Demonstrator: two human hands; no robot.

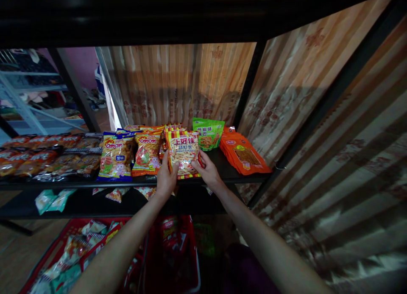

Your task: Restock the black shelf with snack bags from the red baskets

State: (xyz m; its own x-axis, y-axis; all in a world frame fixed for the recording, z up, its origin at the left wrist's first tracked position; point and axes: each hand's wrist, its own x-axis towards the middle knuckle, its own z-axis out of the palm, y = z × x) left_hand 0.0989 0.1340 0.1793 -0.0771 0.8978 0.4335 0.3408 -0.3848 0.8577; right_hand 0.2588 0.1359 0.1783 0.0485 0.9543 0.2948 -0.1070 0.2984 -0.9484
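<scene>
A red and yellow prawn cracker bag (183, 152) stands upright at the front of the black shelf. My left hand (167, 175) grips its left side, the thumb on the front. On the right side, my right hand (206, 170) holds the same bag, with the thumb on its lower front. Left of it are an orange snack bag (146, 152) and a blue and yellow snack bag (116, 155). Behind and to the right stands a green bag (208, 133). Farther right, orange packets (244, 154) lie in an overlapping stack.
Dark packaged snacks (66, 160) line the shelf's left part. Small mint packets (54, 200) lie on the lower shelf (19, 203). Below are a red basket of snacks (60, 239) and another red basket (193, 264). Black posts and a curtain (178, 82) bound the shelf.
</scene>
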